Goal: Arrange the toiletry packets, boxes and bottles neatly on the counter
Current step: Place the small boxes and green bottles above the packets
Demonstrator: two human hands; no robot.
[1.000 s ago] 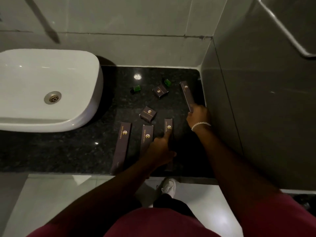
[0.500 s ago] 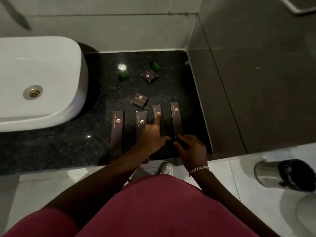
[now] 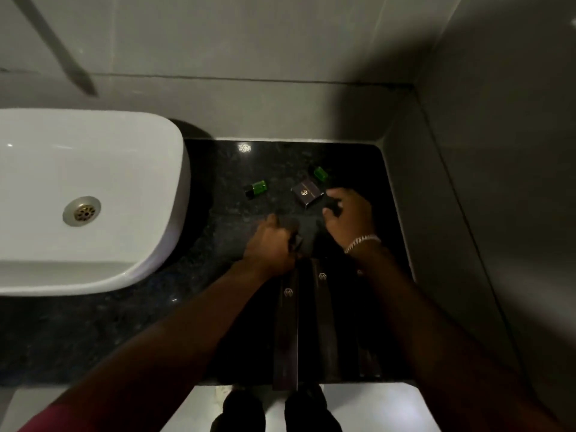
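Gripping small dark box (image 3: 297,241): left hand (image 3: 271,244) | right hand (image 3: 349,213) fingers curled, grip unclear, beside square box (image 3: 307,193)

A bathroom: a white basin (image 3: 93,198) sits on a black stone counter (image 3: 78,338) against grey tiled walls (image 3: 249,42).

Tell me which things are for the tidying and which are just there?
For the tidying:
long dark boxes
small dark box
green bottles
left hand
right hand

Just there:
white sink
bracelet
shoes
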